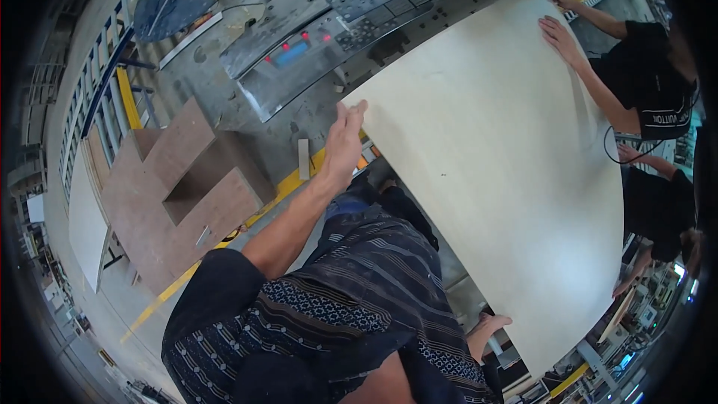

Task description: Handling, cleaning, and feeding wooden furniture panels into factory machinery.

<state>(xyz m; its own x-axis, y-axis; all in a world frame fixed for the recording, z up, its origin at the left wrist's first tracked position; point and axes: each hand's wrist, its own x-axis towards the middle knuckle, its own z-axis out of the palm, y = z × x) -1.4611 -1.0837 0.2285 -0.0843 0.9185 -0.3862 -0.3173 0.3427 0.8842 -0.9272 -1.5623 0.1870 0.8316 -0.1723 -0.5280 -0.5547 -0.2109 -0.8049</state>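
Note:
A large pale wooden panel (493, 157) fills the right half of the view, its edges bowed by the lens. My left hand (348, 135) grips the panel's far left corner, fingertips curled at the edge. Lower down, my right hand (490, 325) holds the same long edge near its close corner, the thumb over the top face. The fingers beneath the panel are hidden. Across from me, a person in a dark shirt rests a hand (561, 39) on the panel's opposite edge. A second person's hand (636, 155) is by that edge too.
Beyond the panel's far edge stands a metal machine (321, 52) with lit red indicators. Brown board pieces (172, 187) with cut-out notches are at the left, beside a yellow floor line (168, 292). A roller conveyor (112, 97) lies farther left. A small wood strip (304, 158) is on the floor.

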